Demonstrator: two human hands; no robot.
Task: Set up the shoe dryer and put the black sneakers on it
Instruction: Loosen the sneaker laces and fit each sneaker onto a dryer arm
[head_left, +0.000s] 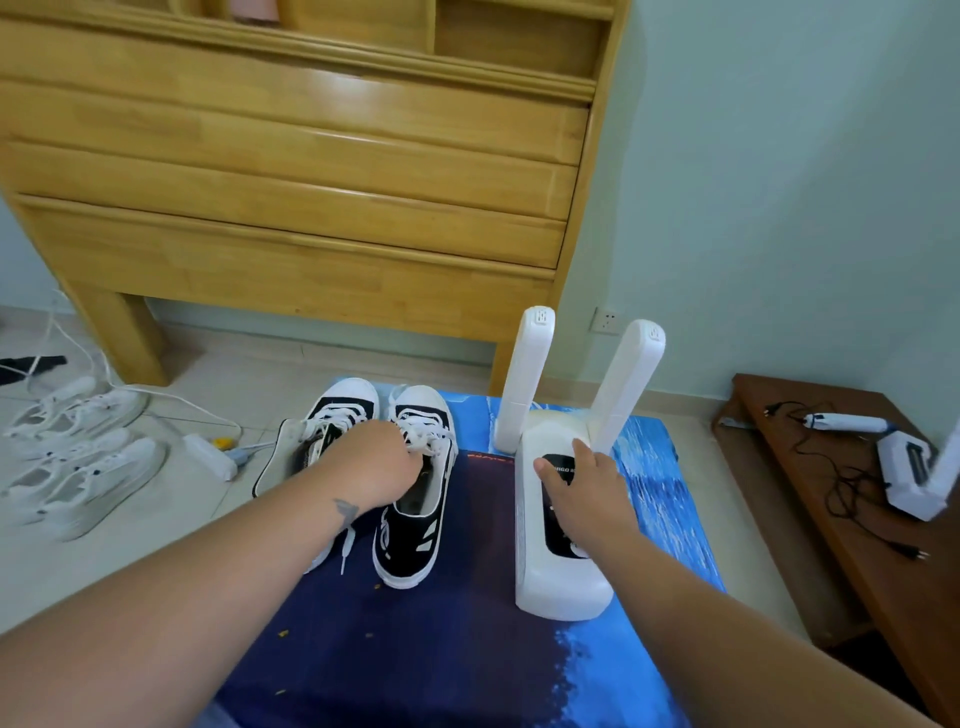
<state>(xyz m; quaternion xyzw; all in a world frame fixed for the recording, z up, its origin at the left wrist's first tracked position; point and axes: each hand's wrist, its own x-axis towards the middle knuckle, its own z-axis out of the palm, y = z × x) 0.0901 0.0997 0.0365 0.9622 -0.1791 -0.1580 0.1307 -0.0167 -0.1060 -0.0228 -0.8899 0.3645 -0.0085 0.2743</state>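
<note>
Left hand (382, 462) grips 1 black sneaker (415, 483), right hand (582, 493) rests flat on the shoe dryer (561, 519); lift slowly, hold it steady.

Pale green wall (779, 156); wooden headboard (291, 171) against it; tiled floor (156, 519); socket (605, 320) low; dark bench (841, 499) right.

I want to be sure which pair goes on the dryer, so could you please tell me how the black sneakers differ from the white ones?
The black sneakers have black sides and white toe caps; the white sneakers are pale all over. The black sneakers stand on the blue mat beside the dryer, the left hand reaching into one; the white sneakers lie untouched on the tiled floor. Both pairs have white laces.
</note>
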